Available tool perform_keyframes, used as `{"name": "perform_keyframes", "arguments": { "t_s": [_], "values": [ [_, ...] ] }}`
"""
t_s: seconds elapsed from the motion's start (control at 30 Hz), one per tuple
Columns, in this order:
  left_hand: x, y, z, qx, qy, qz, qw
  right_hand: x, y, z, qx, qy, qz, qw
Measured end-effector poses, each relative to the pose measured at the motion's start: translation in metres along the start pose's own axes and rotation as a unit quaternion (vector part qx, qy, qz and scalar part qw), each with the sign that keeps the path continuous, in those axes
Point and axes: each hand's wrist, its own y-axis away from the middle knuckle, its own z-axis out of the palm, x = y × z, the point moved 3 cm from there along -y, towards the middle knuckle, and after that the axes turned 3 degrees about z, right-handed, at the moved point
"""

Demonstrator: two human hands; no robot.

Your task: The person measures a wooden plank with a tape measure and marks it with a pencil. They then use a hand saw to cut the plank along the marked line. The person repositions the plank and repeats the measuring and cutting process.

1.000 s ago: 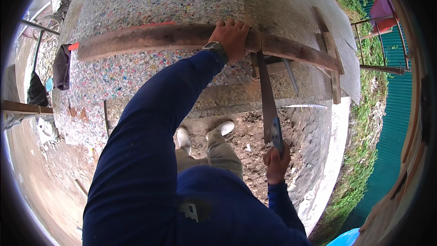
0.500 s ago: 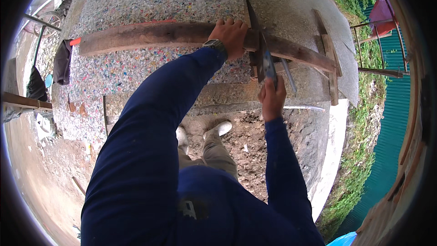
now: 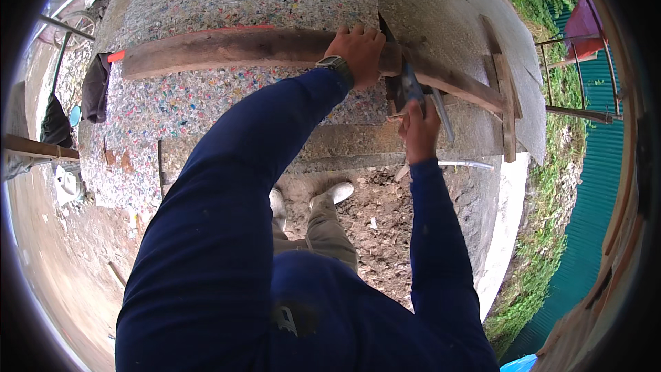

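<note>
Grips saw [image 3: 412, 87] with right hand [image 3: 421, 129], clasps timber [image 3: 224, 52], laid across right edge of speckled board [image 3: 255, 0], with left hand [image 3: 356, 55], and risks gashing those knuckles from any jump of the part-hidden, seemingly close blade [image 3: 384, 25].

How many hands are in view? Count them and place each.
2. The left hand rests over the dark wooden beam, left of the saw; the right hand grips the saw's handle, nearer the person. No others are visible.
</note>
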Motion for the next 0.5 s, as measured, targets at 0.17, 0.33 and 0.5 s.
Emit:
{"name": "perform_keyframes", "arguments": {
  "t_s": [0.17, 0.33, 0.5],
  "values": [
    [-0.007, -0.001, 0.003, 0.022, -0.037, -0.003, 0.999, -0.012, 0.056, -0.007, 0.014, -0.05, -0.056, 0.997],
    [0.0, 0.0, 0.0, 0.039, -0.025, -0.005, 0.999, -0.049, 0.147, -0.086, 0.079, 0.009, -0.192, 0.978],
    [-0.002, -0.002, 0.007, 0.053, -0.045, -0.011, 0.998, -0.063, 0.146, -0.116, 0.177, 0.066, -0.24, 0.952]
  ]
}}
